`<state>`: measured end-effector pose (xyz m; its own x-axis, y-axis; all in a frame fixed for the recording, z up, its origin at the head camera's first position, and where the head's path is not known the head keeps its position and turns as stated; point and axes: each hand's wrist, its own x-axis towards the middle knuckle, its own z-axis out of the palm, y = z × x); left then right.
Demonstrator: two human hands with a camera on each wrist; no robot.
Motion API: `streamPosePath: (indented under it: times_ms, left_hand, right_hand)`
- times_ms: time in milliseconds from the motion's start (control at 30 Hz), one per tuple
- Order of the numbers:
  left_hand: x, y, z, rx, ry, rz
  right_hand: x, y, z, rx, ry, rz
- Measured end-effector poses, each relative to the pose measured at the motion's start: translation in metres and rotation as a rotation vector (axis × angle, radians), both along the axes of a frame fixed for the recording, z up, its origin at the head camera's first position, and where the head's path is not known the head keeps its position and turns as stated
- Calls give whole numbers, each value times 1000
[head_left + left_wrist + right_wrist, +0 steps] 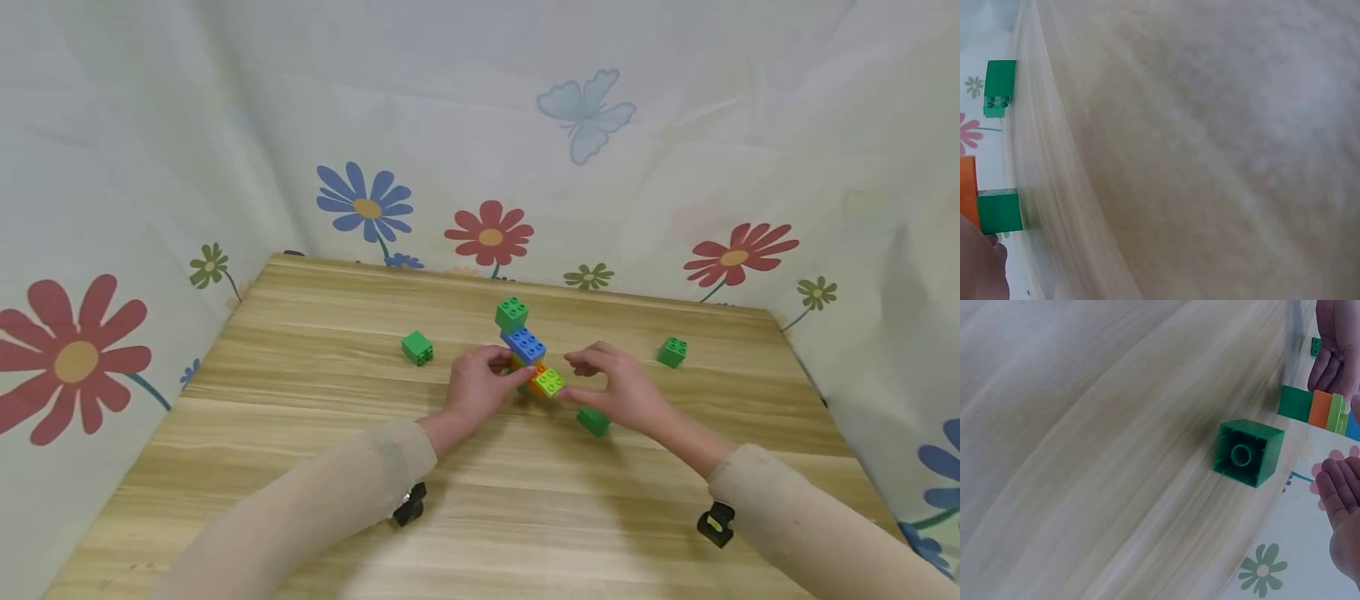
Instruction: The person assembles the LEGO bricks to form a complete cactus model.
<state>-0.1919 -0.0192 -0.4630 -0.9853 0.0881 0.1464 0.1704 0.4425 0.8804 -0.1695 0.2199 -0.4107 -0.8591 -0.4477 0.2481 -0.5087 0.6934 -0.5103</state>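
Observation:
My left hand (476, 385) grips a stepped stack of toy building bricks, its thumb on the near side. The stack has a green brick (1295, 403) at the bottom, then an orange brick (1320, 409), a lime brick (550, 382), a blue brick (524, 343) and a green brick (512, 314) on top. My right hand (626, 387) is beside the stack with thumb and fingers apart and nothing between them. Its thumb tip is close to the lime brick; whether they touch I cannot tell. Below that hand lies a loose green brick (593, 420), hollow underside showing in the right wrist view.
Two more loose green bricks lie on the wooden table (315, 375): one brick (417, 347) left of the stack, another brick (672, 352) to the right. A flower-printed curtain (450, 150) surrounds the table's back and sides.

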Motion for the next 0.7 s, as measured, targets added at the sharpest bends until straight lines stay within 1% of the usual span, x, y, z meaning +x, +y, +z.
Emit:
streamPosePath:
  times_ms: [200,367,700]
  left_hand:
    - [1,-1,0,22,-15,-5]
    - [1,0,-1,21,-9,-2]
    - [2,0,0,18,-12,1]
  right_hand:
    - [5,13,-6,20,-22,-36]
    - [9,22,-11,34,-28,-56]
    - [15,33,-16,55,-35,-46]
